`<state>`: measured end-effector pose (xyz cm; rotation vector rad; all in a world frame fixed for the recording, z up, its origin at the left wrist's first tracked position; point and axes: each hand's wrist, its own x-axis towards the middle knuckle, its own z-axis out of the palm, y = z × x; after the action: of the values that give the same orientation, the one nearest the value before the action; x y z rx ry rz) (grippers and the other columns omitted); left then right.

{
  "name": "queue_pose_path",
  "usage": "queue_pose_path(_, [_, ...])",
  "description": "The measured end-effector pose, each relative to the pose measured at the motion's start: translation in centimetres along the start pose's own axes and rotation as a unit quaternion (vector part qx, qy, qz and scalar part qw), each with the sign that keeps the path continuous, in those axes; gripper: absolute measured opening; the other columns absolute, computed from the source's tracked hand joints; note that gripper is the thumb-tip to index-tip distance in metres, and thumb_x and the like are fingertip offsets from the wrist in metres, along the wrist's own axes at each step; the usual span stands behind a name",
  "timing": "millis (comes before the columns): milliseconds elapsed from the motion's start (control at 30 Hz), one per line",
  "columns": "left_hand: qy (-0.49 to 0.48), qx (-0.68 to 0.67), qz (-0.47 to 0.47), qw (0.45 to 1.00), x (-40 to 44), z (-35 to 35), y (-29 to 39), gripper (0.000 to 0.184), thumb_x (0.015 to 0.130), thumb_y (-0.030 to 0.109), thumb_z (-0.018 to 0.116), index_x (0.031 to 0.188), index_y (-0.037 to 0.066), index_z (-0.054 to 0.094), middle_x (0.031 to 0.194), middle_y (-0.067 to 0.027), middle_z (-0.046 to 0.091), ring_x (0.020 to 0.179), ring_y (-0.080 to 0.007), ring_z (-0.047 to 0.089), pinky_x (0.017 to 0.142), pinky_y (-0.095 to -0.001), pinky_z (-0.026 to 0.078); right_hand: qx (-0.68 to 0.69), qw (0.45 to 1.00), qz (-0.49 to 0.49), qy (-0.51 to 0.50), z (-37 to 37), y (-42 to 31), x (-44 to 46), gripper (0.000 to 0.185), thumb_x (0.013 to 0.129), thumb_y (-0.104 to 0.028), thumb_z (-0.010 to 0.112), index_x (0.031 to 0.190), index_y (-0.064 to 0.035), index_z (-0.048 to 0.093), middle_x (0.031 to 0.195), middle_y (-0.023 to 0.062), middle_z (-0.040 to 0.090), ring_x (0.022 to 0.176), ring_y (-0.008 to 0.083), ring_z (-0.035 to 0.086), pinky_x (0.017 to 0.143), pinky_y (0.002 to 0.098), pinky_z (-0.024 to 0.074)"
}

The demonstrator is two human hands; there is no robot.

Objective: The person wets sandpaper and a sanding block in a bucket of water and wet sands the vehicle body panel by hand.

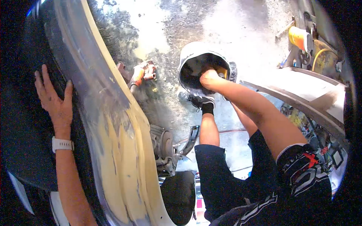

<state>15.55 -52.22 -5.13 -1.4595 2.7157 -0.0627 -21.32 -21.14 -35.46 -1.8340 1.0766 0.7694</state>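
My left hand (54, 100) lies with its fingers spread on the dark car body (22, 139), and a white watch is on its wrist. Beside it runs a curved car panel (124, 150) coated in yellowish filler with grey sanded patches. My right arm reaches down into a white bucket (198, 48) that stands on the floor. Only the back part of my right hand (208, 78) shows at the bucket's mouth. Its fingers are lost in the dark inside, so whether they hold anything cannot be made out. A yellow strip shows along the bucket's inner wall.
An orange and red tool (138, 74) lies on the stained concrete floor beyond the panel. A bare wheel hub (164, 145) sits in the wheel arch. To the right are a white-topped bench (301, 84), an orange container (299, 37) and clutter. My feet are beside the bucket.
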Motion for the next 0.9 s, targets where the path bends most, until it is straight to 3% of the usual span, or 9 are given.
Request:
queue_pose_path(167, [-0.002, 0.004, 0.021, 1.000, 0.1, 0.1, -0.1, 0.079, 0.093, 0.037, 0.070, 0.158, 0.013, 0.032, 0.162, -0.0227, 0.029, 0.149, -0.0418, 0.028, 0.121, -0.0505, 0.022, 0.289, 0.953, 0.037, -0.084, -2.3, 0.4, 3.8, 0.050, 0.097, -0.030, 0.052, 0.142, -0.0107, 0.057, 0.151, 0.0173, 0.049, 0.142, 0.0309, 0.045, 0.119, 0.0435, 0.0299])
queue_pose_path(267, [-0.019, 0.027, 0.020, 0.999, 0.0, 0.4, -0.5, 0.078, 0.095, 0.028, 0.069, 0.158, 0.007, 0.029, 0.164, -0.0146, 0.030, 0.152, -0.0345, 0.022, 0.124, -0.0475, 0.018, 0.279, 0.958, 0.047, -0.055, -0.5, 0.7, 6.6, 0.054, 0.099, -0.035, 0.046, 0.147, -0.0109, 0.050, 0.156, 0.0144, 0.041, 0.145, 0.0295, 0.036, 0.121, 0.0427, 0.0241])
queue_pose_path(367, [-0.004, 0.011, 0.035, 0.999, 0.2, 0.6, -0.8, 0.084, 0.088, 0.039, 0.073, 0.157, 0.012, 0.033, 0.157, -0.0284, 0.032, 0.146, -0.0438, 0.030, 0.120, -0.0510, 0.024, 0.160, 0.978, 0.130, -0.005, 0.6, -0.1, 8.8, 0.058, 0.102, -0.039, 0.040, 0.152, -0.0111, 0.042, 0.161, 0.0114, 0.033, 0.149, 0.0282, 0.028, 0.123, 0.0419, 0.0184])
queue_pose_path(533, [-0.016, 0.017, 0.034, 0.999, 0.5, 0.3, 0.0, 0.084, 0.090, 0.039, 0.072, 0.158, 0.010, 0.031, 0.159, -0.0253, 0.031, 0.148, -0.0423, 0.027, 0.120, -0.0507, 0.024, 0.063, 0.972, 0.227, 0.022, -0.7, -1.7, 10.3, 0.064, 0.105, -0.047, 0.031, 0.159, -0.0114, 0.030, 0.168, 0.0066, 0.019, 0.155, 0.0260, 0.014, 0.127, 0.0405, 0.0089])
queue_pose_path(567, [-0.020, 0.012, 0.032, 0.999, 0.4, 0.1, 0.2, 0.082, 0.092, 0.036, 0.071, 0.158, 0.008, 0.030, 0.160, -0.0236, 0.031, 0.150, -0.0396, 0.026, 0.122, -0.0486, 0.022, 0.192, 0.938, 0.221, 0.184, 6.3, 0.3, 13.8, 0.065, 0.105, -0.048, 0.032, 0.159, -0.0116, 0.030, 0.168, 0.0069, 0.020, 0.155, 0.0252, 0.014, 0.127, 0.0404, 0.0087])
queue_pose_path(667, [-0.026, 0.050, -0.017, 0.998, 0.0, 0.0, 0.7, 0.082, 0.092, 0.037, 0.071, 0.157, 0.008, 0.030, 0.159, -0.0258, 0.031, 0.149, -0.0406, 0.026, 0.121, -0.0488, 0.023, 0.108, 0.967, 0.231, -0.012, 2.8, -0.6, 11.3, 0.066, 0.105, -0.049, 0.034, 0.159, -0.0111, 0.030, 0.168, 0.0079, 0.020, 0.156, 0.0249, 0.013, 0.127, 0.0389, 0.0093])
queue_pose_path(733, [-0.010, 0.042, -0.005, 0.999, 0.1, 0.1, 0.8, 0.082, 0.092, 0.037, 0.071, 0.157, 0.009, 0.031, 0.160, -0.0253, 0.030, 0.149, -0.0412, 0.027, 0.121, -0.0497, 0.023, 0.395, 0.904, 0.159, -0.031, 5.1, 0.7, 10.5, 0.060, 0.101, -0.041, 0.046, 0.151, -0.0067, 0.038, 0.159, 0.0094, 0.030, 0.146, 0.0237, 0.026, 0.122, 0.0383, 0.0187])
queue_pose_path(833, [0.006, 0.043, -0.013, 0.999, 0.3, 0.1, 0.9, 0.082, 0.091, 0.037, 0.072, 0.158, 0.013, 0.031, 0.161, -0.0241, 0.029, 0.148, -0.0427, 0.028, 0.121, -0.0513, 0.024, 0.650, 0.731, 0.197, -0.070, 1.2, 1.3, 5.5, 0.046, 0.092, -0.031, 0.064, 0.127, -0.0006, 0.063, 0.129, 0.0139, 0.062, 0.117, 0.0229, 0.060, 0.108, 0.0387, 0.0442])
queue_pose_path(900, [0.017, 0.041, -0.023, 0.999, 0.2, 0.2, 1.0, 0.084, 0.089, 0.037, 0.073, 0.159, 0.018, 0.031, 0.162, -0.0221, 0.028, 0.146, -0.0460, 0.030, 0.120, -0.0548, 0.025, 0.747, 0.614, 0.250, 0.044, -7.2, -1.9, -0.8, 0.026, 0.087, -0.023, 0.073, 0.103, -0.0035, 0.069, 0.095, 0.0026, 0.066, 0.086, 0.0152, 0.062, 0.078, 0.0359, 0.0528])
